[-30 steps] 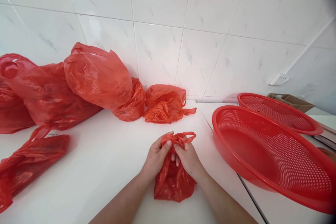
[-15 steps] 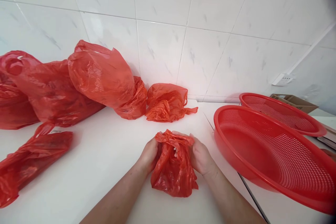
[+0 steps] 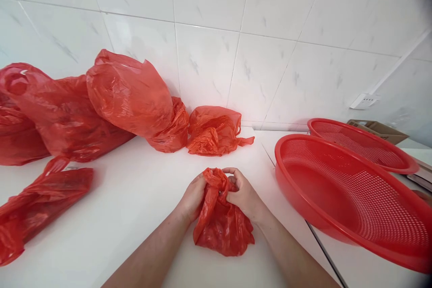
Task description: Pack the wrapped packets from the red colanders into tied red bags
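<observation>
A crumpled red plastic bag [image 3: 224,231] is between my two hands over the white table. My left hand [image 3: 193,197] grips the bag's gathered upper edge from the left, its fingertips partly hidden by the plastic. On the other side, my right hand [image 3: 245,195] pinches the rim with thumb and fingers, the index finger bent over the top. A small gap shows in the gathered plastic between the hands. Whatever the bag contains, if anything, cannot be made out. Behind it, by the wall, lies another loose red plastic bag [image 3: 216,132].
Filled red bags [image 3: 131,94] lean along the tiled wall at the left. A long red bag bundle [image 3: 50,200] lies at the left front. Right of my hands stands a red perforated basket [image 3: 324,198], with a second basket [image 3: 361,144] and a cardboard box [image 3: 381,130] behind.
My right hand has shifted left and inward, from cupping the bag's side to pinching its rim. The bag's top is bunched narrower. My left hand has hardly moved.
</observation>
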A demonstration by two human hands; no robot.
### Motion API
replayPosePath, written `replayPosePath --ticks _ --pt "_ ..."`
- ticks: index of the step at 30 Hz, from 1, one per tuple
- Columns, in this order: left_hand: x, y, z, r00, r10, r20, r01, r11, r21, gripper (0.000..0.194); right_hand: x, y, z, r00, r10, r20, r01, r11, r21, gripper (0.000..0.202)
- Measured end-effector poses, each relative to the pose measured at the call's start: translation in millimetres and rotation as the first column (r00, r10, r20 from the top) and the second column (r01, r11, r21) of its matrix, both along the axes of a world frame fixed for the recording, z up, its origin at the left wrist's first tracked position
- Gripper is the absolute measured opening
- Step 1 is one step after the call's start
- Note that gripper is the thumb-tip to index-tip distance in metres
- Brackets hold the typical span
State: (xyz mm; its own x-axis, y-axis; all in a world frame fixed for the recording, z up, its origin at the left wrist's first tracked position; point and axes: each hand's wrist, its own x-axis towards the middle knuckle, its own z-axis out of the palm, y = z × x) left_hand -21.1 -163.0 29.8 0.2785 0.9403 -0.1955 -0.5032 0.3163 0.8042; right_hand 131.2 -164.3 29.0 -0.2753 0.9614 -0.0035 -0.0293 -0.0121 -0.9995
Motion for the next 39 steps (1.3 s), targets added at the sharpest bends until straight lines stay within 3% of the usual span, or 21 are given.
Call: replayPosePath --ticks 2,5,9,12,17,21,25,30,35,39 --pt "-0.1 0.4 0.8 0.999 0.003 -0.049 -0.001 0.999 0.045 0.017 -4.2 0.5 -1.8 0.989 -0.100 0.106 0.095 0.994 0.055 0.032" --pt "0.3 -0.5 4.9 0.993 -0.075 -0.087 0.086 0.989 0.121 0.020 -8.0 3.4 -7.6 0.948 -0.260 0.184 0.236 0.961 0.142 0.009" --pt "1.8 -2.9 8.7 0.971 -0.113 -0.212 0.154 0.970 0.189 0.028 -9.1 9.2 -16.8 0.921 -0.356 0.157 0.327 0.928 0.180 0.011" --pt "2.5 -2.8 7.6 0.958 -0.081 -0.275 0.148 0.962 0.230 0.027 -8.5 12.0 -18.8 0.931 -0.344 0.120 0.318 0.929 0.189 0.014" --pt "-1.4 2.0 5.0 0.968 -0.037 -0.246 0.091 0.973 0.212 0.019 -1.9 11.1 -10.8 0.975 -0.218 0.046 0.212 0.971 0.115 0.022" --pt "-6.1 3.4 8.2 0.961 -0.023 -0.275 0.081 0.976 0.200 0.016 5.9 8.8 -4.4 0.982 -0.113 -0.153 0.113 0.994 -0.009 0.027" --pt "-6.0 1.2 12.0 0.941 -0.038 -0.336 0.133 0.955 0.264 0.017 9.4 10.9 -5.9 0.948 -0.129 -0.290 0.110 0.991 -0.082 0.022" --pt "-2.6 0.2 10.7 0.901 -0.008 -0.434 0.208 0.886 0.415 0.016 12.6 16.4 -9.1 0.943 -0.142 -0.300 0.107 0.986 -0.130 0.009" --pt "1.0 -2.5 5.9 0.848 0.168 -0.502 0.199 0.778 0.596 0.021 16.9 17.2 -5.2 0.925 -0.183 -0.333 0.142 0.979 -0.144 0.038" --pt "4.3 -7.0 0.3 0.813 0.301 -0.498 0.149 0.720 0.678 0.026 20.1 15.4 0.0 0.917 -0.172 -0.361 0.094 0.970 -0.224 0.026"
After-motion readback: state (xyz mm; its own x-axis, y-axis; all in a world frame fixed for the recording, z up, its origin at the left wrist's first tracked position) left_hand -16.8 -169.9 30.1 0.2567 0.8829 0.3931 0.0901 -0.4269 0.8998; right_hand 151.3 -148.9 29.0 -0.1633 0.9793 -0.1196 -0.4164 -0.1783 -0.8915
